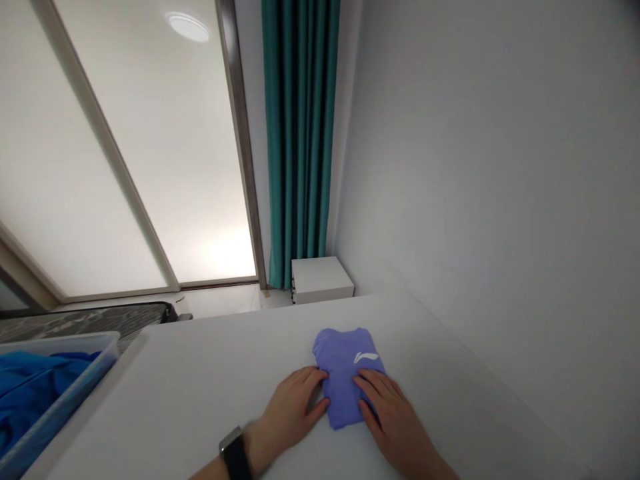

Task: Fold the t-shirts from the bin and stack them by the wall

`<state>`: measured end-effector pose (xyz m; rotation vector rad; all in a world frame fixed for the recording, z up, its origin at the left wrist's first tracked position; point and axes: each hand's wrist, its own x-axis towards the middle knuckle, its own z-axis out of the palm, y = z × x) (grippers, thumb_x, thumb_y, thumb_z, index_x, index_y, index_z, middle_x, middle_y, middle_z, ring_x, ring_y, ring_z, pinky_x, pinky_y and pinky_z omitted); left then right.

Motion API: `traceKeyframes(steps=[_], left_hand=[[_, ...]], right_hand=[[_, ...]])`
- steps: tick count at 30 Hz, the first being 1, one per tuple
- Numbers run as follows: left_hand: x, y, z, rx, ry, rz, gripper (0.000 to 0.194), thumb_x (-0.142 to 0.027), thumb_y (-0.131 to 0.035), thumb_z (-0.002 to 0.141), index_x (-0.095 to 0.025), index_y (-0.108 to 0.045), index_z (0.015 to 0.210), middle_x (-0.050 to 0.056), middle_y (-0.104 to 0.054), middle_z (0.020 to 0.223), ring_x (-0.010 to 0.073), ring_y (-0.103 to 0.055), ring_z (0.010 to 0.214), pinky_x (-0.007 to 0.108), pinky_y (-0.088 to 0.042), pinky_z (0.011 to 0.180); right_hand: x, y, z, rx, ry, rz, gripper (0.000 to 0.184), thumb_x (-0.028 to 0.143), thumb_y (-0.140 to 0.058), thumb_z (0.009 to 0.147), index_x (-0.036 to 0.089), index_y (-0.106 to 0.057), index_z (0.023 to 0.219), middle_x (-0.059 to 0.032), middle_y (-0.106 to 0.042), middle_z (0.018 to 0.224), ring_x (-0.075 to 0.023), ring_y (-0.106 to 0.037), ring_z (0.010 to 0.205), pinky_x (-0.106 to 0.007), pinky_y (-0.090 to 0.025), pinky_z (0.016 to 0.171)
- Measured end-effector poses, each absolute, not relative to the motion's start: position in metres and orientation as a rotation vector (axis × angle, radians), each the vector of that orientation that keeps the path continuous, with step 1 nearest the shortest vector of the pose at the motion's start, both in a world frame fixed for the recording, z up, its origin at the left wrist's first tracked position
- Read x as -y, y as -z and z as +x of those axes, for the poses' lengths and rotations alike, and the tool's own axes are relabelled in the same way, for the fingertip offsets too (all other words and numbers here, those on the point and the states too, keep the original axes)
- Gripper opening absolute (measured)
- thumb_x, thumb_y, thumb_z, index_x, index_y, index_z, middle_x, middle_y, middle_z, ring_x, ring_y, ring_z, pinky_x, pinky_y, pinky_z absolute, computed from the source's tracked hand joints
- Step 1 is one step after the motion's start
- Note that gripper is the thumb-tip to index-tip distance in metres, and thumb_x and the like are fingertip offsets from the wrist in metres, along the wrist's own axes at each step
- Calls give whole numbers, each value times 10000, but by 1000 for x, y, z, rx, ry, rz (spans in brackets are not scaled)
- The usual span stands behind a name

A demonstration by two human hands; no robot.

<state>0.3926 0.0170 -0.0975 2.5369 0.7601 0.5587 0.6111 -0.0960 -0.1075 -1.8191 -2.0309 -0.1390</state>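
Note:
A folded purple garment (345, 377) with a white logo lies on the white tabletop (210, 380), in the lower middle of the view. My left hand (295, 403), with a dark-strapped watch (235, 450) on its wrist, touches the garment's left edge. Its thumb and fingers are apart, with the fingertips against the cloth. My right hand (387, 417) rests at the right side, fingers laid over the cloth below the logo and thumb near the lower right edge. Neither hand is wrapped round the garment.
A translucent plastic bin (107, 343) with blue cloth (40, 380) stands at the lower left. Beyond the table are a white cabinet (320, 277), a teal curtain (300, 147) and frosted sliding doors (160, 133). A wall (490, 187) runs along the right side.

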Motion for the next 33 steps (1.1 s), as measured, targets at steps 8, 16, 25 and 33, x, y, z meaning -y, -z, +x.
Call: traceKeyframes(steps=[8,16,25,33], left_hand=[[-39,104,467,-735,-583,2565,304,-234,-612,875,-219,-548,1172,69,-642,1206,232,-607,1113,393,-479,998],[-62,109,549,-729,-632,2563,254,-246,-570,898,-228,-551,1151,61,-649,1157,219,-617,1069,372,-488,961],[-86,110,612,-735,-651,2557,253,-242,-589,896,-208,-547,1142,61,-642,1137,222,-604,1061,361,-476,957],[-105,113,654,-732,-688,2541,263,-247,-561,905,-201,-563,1163,70,-640,1131,226,-594,1074,368,-455,982]], right_hand=[[78,104,671,1975,110,-1935,367,313,-388,1002,224,-598,1290,-59,-606,1348,-201,-523,1273,-444,-316,1140],[51,100,712,1766,136,-2264,472,393,-372,981,158,-568,1340,-113,-531,1421,-252,-454,1338,-495,-212,1166],[18,109,769,1676,136,-2353,528,329,-361,950,122,-467,1424,-111,-463,1479,-241,-368,1396,-445,-167,1182],[-5,114,813,1657,162,-2327,517,275,-362,924,119,-494,1399,-113,-467,1476,-236,-381,1386,-458,-147,1187]])
